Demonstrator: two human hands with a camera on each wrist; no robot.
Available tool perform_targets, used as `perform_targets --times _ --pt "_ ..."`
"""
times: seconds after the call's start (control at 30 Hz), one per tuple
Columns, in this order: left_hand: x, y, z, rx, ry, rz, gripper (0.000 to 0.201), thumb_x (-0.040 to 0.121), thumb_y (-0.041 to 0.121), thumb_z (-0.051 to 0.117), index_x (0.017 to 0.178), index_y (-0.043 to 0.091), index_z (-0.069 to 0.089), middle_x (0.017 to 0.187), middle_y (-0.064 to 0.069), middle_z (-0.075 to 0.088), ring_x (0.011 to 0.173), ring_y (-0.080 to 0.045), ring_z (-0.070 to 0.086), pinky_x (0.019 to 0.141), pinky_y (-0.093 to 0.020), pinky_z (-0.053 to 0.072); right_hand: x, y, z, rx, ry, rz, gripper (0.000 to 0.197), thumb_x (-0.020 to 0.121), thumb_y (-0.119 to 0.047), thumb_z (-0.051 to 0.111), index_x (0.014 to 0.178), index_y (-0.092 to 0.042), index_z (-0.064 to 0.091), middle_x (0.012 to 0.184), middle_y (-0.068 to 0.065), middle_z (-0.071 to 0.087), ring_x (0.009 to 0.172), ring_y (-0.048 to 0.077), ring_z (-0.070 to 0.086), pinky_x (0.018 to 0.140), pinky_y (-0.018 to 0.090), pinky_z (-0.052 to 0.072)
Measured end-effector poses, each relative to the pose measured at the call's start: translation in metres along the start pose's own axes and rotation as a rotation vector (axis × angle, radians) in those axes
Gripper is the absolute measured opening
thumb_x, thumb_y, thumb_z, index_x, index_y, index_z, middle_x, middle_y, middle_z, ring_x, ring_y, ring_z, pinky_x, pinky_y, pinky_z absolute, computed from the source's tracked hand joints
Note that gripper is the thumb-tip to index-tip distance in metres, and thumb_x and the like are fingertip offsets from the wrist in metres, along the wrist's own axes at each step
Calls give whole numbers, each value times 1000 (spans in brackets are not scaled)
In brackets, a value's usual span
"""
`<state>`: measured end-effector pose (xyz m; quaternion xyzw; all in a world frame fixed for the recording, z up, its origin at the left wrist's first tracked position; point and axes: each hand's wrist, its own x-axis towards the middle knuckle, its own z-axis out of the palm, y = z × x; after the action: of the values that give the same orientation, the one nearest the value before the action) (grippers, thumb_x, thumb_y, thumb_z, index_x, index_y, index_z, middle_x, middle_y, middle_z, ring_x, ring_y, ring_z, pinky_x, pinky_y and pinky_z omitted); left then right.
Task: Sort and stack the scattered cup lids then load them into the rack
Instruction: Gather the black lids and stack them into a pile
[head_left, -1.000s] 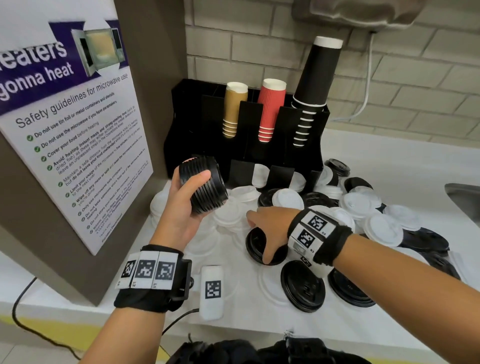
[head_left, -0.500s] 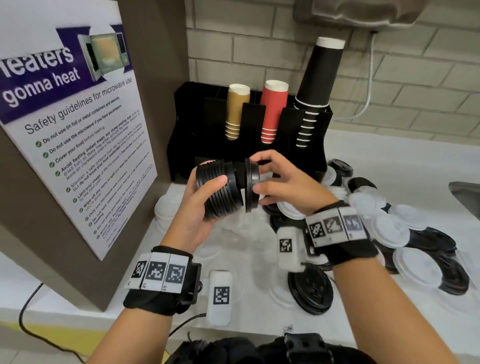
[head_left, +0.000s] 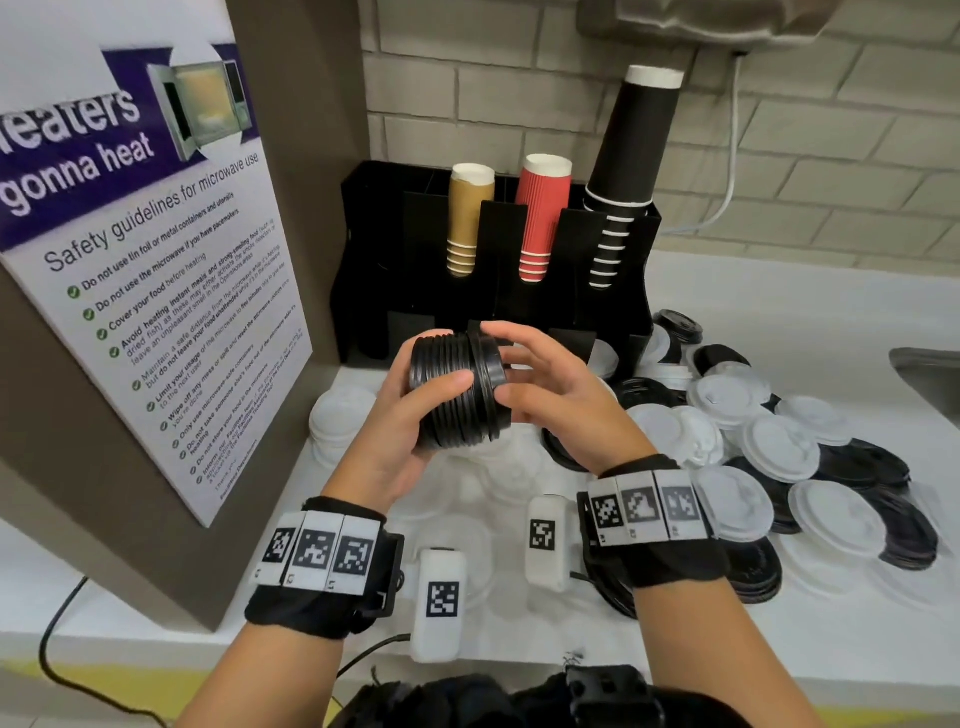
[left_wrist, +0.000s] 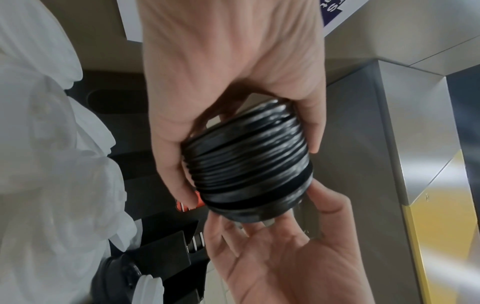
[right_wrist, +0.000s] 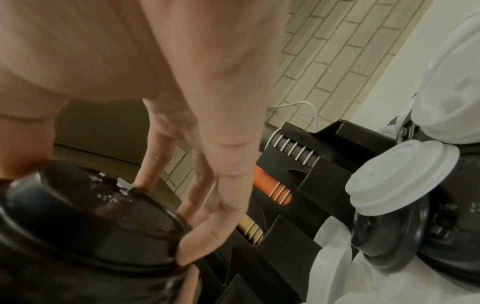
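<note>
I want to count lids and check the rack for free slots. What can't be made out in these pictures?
- Stack of black lids: head view, the left hand and right hand cover part of its ribs; motion blur in both wrist views.
- Rack lower lid slots: head view, both hands hide most of them.
- Loose lids on the counter: overlapping, some under the wrists.

Even indoor light fills the room, and the white countertop (head_left: 810, 322) washes out pale. Straight wall lines bow toward the head view's edges. Both wrist views are soft and smeared, with small glints on the black lid stack (left_wrist: 249, 164)
</note>
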<state>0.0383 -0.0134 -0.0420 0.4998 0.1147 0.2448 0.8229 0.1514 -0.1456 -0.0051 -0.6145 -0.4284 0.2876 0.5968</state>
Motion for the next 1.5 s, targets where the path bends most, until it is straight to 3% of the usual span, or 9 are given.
perform_targets --times 0.23,0.5,0.63,0.77,0.93,1.07,1.2,1.33,1.5 --pt "-3 -1 2 -13 16 11 64 65 31 78 124 24 54 124 -16 58 107 -31 63 82 -58 55 -3 -2 6 -42 35 -29 54 79 -18 67 130 -25 53 118 5 60 112 23 59 90 50 53" --pt "-5 -2 2 -14 -27 -5 69 63 29 79 127 25 52 120 -11 60 105 -28 64 83 -58 53 -6 -6 3 -55 -3 -11 52 87 -5 66 133 -22 50 121 9 57 113 25 58 88 48 55" --pt "-4 -2 3 -44 13 -4 65 63 28 78 123 26 56 123 -13 60 105 -29 64 82 -56 55 -5 -15 -6 -138 -19 47 63 80 -26 71 137 -31 45 126 2 54 113 21 59 90 34 52" --pt "-3 -3 5 -89 82 -17 74 59 31 78 129 19 53 118 -9 63 103 -26 65 72 -45 57 -7 -26 -28 -330 -39 118 63 74 -44 70 133 -35 47 124 -6 54 111 11 59 94 35 51" --pt "0 -6 15 -119 130 -52 96 56 32 77 139 3 39 118 -15 57 103 -29 60 74 -46 57 -21 -22 -45 -520 -276 249 41 87 -25 67 125 -29 53 121 -1 57 104 19 62 91 30 53" --pt "2 -8 19 -139 142 -54 95 56 32 77 139 3 40 117 -13 58 100 -27 63 75 -47 58 -36 -17 -51 -934 -547 367 62 71 -36 83 123 -33 50 118 -7 52 108 14 53 93 28 48" --pt "5 -6 22 -146 146 -59 94 56 32 78 138 3 41 117 -12 57 99 -25 63 73 -46 57 -54 4 -51 -1392 -793 564 91 57 -46 88 129 -34 34 123 -3 40 111 19 38 91 40 45" --pt "6 -7 25 -133 136 -54 88 58 33 77 136 7 45 116 -10 59 99 -24 64 74 -46 56 -63 22 -46 -1592 -857 479 94 55 -44 88 128 -27 32 125 2 39 111 22 36 91 41 41" --pt "4 -8 25 -121 132 -57 86 58 33 77 134 9 46 114 -9 60 100 -25 63 74 -46 56 -63 25 -45 -1553 -832 386 86 59 -37 85 124 -25 32 120 3 39 101 17 34 83 36 39"
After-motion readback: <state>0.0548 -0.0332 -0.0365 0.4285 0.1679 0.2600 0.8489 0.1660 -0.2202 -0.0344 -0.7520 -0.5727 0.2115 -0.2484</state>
